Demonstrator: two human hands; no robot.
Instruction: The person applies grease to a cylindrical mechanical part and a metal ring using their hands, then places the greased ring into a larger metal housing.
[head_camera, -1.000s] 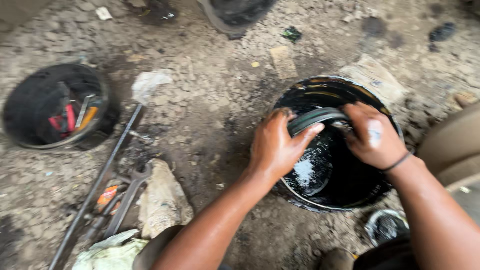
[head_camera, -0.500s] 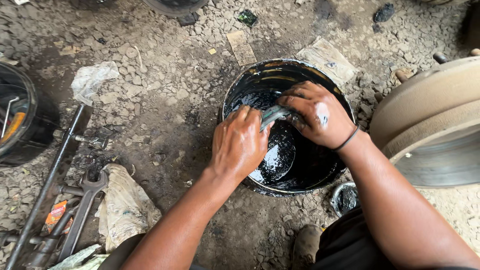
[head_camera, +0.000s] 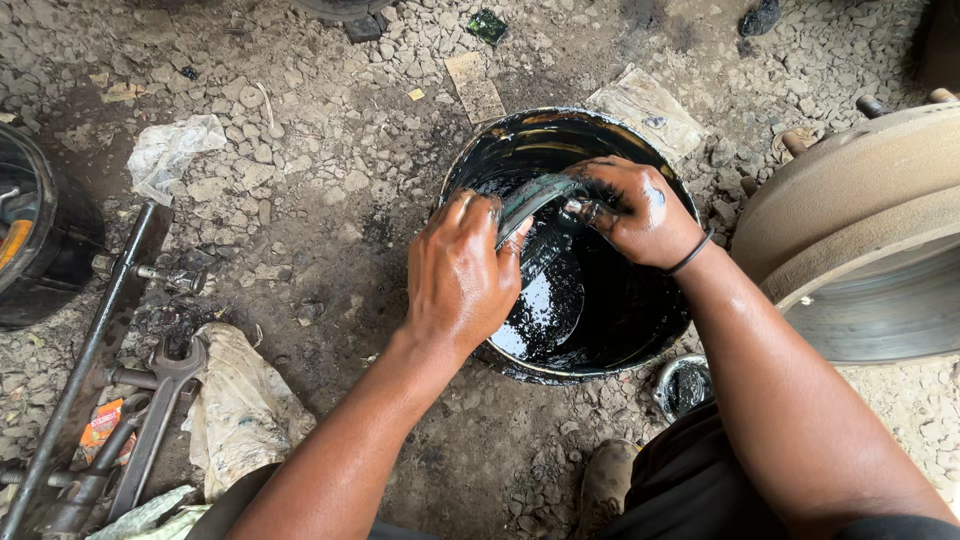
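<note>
Small orange wrapper (head_camera: 100, 428) among the tools, crumpled clear plastic bag (head_camera: 172, 150) on gravel.

An open-air roadside vehicle repair yard, set on bare ground of gravel (head_camera: 330, 150) stained dark with oil. A large brake drum (head_camera: 860, 250) stood at the right, and a black basin of oily liquid (head_camera: 560, 140) sat at the centre. At the near left lay an open-ended spanner (head_camera: 165, 390), a long steel bar (head_camera: 95, 350) and grimy rags (head_camera: 240, 410), with a black tub (head_camera: 40, 260) at the left edge.
</note>
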